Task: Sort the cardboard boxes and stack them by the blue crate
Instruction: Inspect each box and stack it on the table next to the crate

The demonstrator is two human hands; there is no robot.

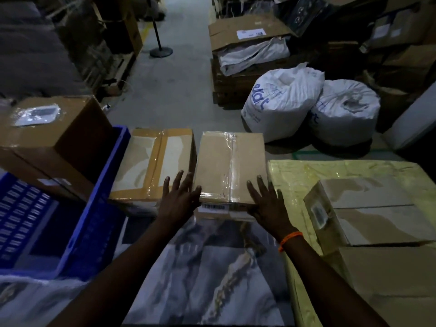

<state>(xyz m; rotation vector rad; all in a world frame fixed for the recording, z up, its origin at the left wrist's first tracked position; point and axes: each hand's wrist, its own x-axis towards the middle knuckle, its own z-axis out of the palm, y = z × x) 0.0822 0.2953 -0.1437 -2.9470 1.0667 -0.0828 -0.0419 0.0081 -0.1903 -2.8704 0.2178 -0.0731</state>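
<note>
Dim warehouse aisle, head view looking down.

We see both hands reaching forward to one taped cardboard box, which sits in the middle on the far edge of a marble-patterned surface.

Left hand: fingers straight and spread, palm down at the box's near left corner. The thumb lies on the box top. The fingers reach along the seam between this box and a second taped box just beside it on the left. Nothing is gripped.

Right hand: also flat, fingers extended, resting on the box's near right corner and top. We cannot tell how hard it presses. An orange band is on that wrist.

The second box stands between the middle box and the blue crate, touching or nearly touching the crate's wall. A larger brown box rests over the crate's far part.

To the right is a yellow-wrapped package with another cardboard box on top. Beyond it, two white sacks lie on the floor.
</note>
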